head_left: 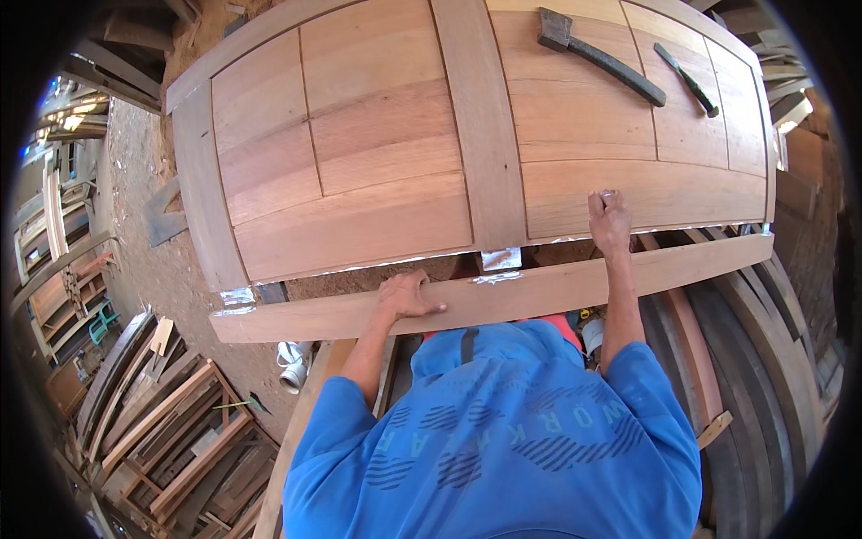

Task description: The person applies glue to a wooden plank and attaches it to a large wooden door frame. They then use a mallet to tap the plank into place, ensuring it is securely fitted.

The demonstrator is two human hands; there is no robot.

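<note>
Left hand (409,296) grips the long, pale-brown wooden rail (539,286). Right hand (611,220) is closed over the reddish-brown panelled wooden door (382,144); contents indiscernible.

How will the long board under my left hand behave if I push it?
The board will likely be stiff, as it looks like solid wood. White paste smeared at its joints may make those spots slippery. Flat-faced, it seems unlikely to roll.

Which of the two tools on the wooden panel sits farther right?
The slim chisel-like tool; the bulkier tool, with a blocky head, lies to its left.
</note>
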